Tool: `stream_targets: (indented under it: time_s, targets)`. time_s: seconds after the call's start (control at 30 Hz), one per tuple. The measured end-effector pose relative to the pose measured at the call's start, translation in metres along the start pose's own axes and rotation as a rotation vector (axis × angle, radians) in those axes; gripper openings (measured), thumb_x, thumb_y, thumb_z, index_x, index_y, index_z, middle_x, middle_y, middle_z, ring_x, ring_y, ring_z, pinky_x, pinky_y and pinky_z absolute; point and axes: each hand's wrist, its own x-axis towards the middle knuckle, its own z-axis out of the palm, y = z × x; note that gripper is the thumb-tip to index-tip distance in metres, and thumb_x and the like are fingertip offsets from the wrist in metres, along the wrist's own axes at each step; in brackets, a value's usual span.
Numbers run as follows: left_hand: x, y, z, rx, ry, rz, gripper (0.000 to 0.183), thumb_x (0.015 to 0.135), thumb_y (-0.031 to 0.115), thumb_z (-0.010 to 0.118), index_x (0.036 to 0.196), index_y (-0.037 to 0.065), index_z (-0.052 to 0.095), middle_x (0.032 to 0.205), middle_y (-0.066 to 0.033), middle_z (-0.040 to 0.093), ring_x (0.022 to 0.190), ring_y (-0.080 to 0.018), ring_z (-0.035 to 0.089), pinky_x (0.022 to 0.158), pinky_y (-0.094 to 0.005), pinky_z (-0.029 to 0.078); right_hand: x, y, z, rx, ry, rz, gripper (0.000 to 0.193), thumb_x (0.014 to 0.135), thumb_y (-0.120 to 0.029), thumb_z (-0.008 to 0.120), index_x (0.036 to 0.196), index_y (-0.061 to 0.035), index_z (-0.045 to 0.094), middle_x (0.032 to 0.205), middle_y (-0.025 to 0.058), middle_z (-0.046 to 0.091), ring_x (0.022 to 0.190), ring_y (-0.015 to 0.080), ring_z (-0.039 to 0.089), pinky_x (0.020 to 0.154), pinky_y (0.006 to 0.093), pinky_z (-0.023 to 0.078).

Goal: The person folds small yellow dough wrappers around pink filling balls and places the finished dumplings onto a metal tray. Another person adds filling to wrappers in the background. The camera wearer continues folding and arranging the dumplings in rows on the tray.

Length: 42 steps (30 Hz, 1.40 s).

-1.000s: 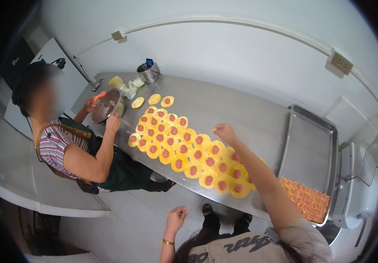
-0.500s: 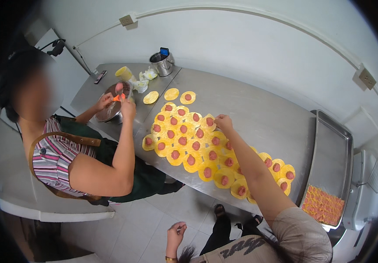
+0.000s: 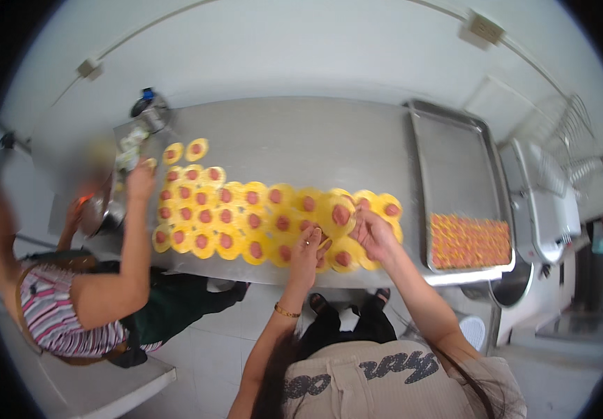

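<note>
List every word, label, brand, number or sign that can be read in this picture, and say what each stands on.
Beige shirt: large dark lettering across the chest, broken by the front opening; I won't copy it out.
Pink-topped yellow rounds and metal sheet pan: no lettering visible.
White appliance and wall outlet: any markings are too small or blurred to read.

- The left hand (image 3: pixel 307 254), earlier short of the near edge of the table (image 3: pixel 294 140), is over the rows of yellow rounds (image 3: pixel 255 221).
- The right hand (image 3: pixel 377 236) has come back nearer that edge, pinching a lifted, meat-topped round (image 3: pixel 340 214).
- Toward the far left corner, the middle loose round (image 3: pixel 173 153) has gained meat.
- One co-worker's hand (image 3: pixel 141 183) has left the bowl (image 3: pixel 106 214).
</note>
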Motion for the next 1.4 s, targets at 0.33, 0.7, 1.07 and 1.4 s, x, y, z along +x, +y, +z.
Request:
stream_targets:
  time_s: [0.33,0.7,1.07,1.4]
  targets:
    - [-0.023,-0.103,0.046,1.059,-0.319,0.166,0.025,0.086,0.01,0.061,0.108,-0.001,0.062,0.077,-0.0121,0.067,0.073,-0.0142,0.064,0.065,-0.0322,0.05,-0.119,0.055,-0.111,-0.52,0.502,-0.342,0.013,0.086,-0.001,0.055,0.098,-0.0015,0.06,0.084,0.0009,0.063,0.075,0.0071,0.057,0.069,0.0204,0.042]
    - [-0.028,-0.131,0.041,0.502,-0.295,-0.013,0.022,0.087,0.003,0.061,0.108,-0.001,0.062,0.091,-0.0078,0.068,0.085,-0.0152,0.066,0.074,-0.03,0.055,-0.125,0.051,-0.123,-1.176,0.522,-0.688,0.016,0.081,0.002,0.065,0.096,0.0002,0.07,0.091,0.009,0.069,0.083,0.0161,0.065,0.079,0.0271,0.049]
    - [-0.036,-0.11,0.056,0.163,-0.167,-0.223,0.017,0.093,0.013,0.06,0.106,0.004,0.053,0.1,-0.0012,0.057,0.093,-0.0088,0.058,0.077,-0.0255,0.055,-0.125,0.039,-0.098,-0.402,0.353,-0.413,0.021,0.083,0.003,0.065,0.104,0.0022,0.059,0.106,0.007,0.065,0.091,0.0132,0.062,0.084,0.0261,0.048]
    - [-0.05,-0.099,0.061,0.216,-0.201,-0.046,0.02,0.086,0.003,0.066,0.102,0.003,0.055,0.104,-0.0041,0.058,0.096,-0.0109,0.059,0.078,-0.0263,0.053,-0.125,0.026,-0.119,-0.813,0.468,-0.382,0.025,0.078,0.009,0.066,0.102,0.0018,0.067,0.095,0.0042,0.062,0.09,0.0129,0.063,0.082,0.0255,0.05]
